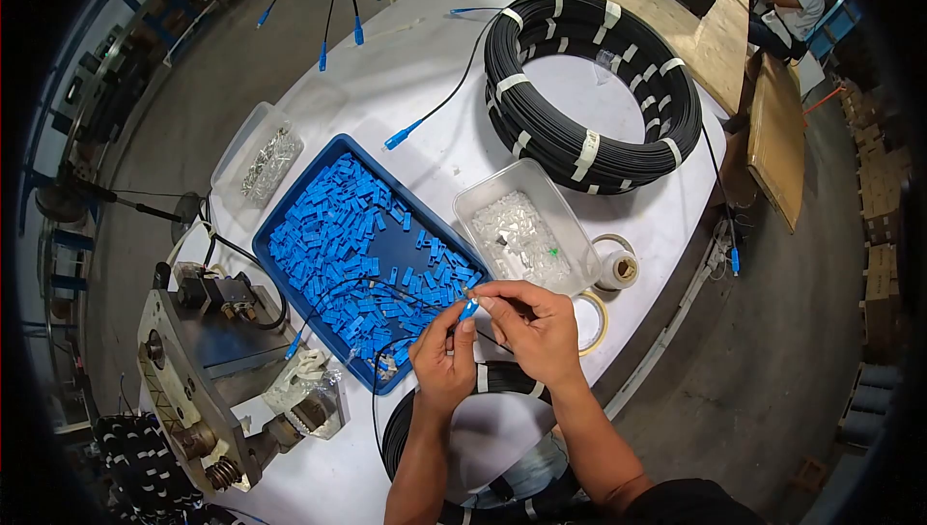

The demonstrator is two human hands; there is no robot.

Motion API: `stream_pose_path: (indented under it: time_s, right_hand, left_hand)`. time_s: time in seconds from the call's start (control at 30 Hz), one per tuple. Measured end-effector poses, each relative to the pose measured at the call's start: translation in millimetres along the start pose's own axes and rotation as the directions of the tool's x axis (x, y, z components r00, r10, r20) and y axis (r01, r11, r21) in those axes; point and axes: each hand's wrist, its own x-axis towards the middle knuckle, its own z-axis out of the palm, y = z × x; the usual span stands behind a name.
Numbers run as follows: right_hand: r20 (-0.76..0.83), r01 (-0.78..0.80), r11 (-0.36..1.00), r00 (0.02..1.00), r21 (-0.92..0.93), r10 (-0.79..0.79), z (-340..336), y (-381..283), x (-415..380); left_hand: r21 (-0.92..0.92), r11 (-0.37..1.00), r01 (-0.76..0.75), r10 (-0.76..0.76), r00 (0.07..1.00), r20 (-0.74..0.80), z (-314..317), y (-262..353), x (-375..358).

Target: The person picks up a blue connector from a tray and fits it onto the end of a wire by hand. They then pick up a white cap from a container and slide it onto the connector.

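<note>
My left hand (444, 361) pinches a small blue cable connector (469, 310) between thumb and fingers. Close against it, my right hand (537, 330) is closed at the connector's upper end; what its fingertips grip is too small to make out. Both hands are over the lower right edge of a blue tray (463, 247) holding many loose blue connector housings (333, 226). Below my wrists lies a coil of black cable (396, 428), partly hidden by my forearms. A thin black cable loops from near my left hand across the tray.
A large taped coil of black cable (589, 153) lies at the back. Beside the tray are a tub of small white parts (579, 274), a tub of metal pins (222, 177), tape rolls (618, 269) and a metal press (164, 370). Another person (797, 3) sits far right.
</note>
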Motion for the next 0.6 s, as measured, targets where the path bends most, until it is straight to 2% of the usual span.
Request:
stream_pose_path:
  time_s: [0.23, 0.37, 0.43, 0.53, 0.6]
  right_hand:
    - [-0.001, -0.041, 0.998, 0.999, 0.04, 0.041, -1, 1, 0]
    - [0.015, -0.028, 0.998, 1.0, 0.063, 0.027, 6, 4, -1]
    - [-0.068, -0.011, 0.977, 0.997, 0.213, 0.026, 17, -2, -4]
    - [-0.05, 0.035, 0.994, 0.998, 0.107, -0.03, 16, 14, -4]
    - [-0.042, 0.023, 0.995, 0.999, 0.099, -0.019, 16, 14, -4]
  left_hand:
    - [0.018, 1.0, 0.0, 0.0, 1.0, 0.022, 0, 3, 1]
    - [-0.042, 0.998, 0.055, -0.054, 0.998, 0.018, 2, 5, 3]
    - [-0.061, 0.995, 0.075, -0.074, 0.997, 0.02, 2, 7, 3]
    - [-0.061, 0.994, 0.091, -0.091, 0.996, 0.007, 2, 9, 4]
    - [-0.002, 0.996, 0.091, -0.091, 0.996, -0.009, 1, 7, 2]
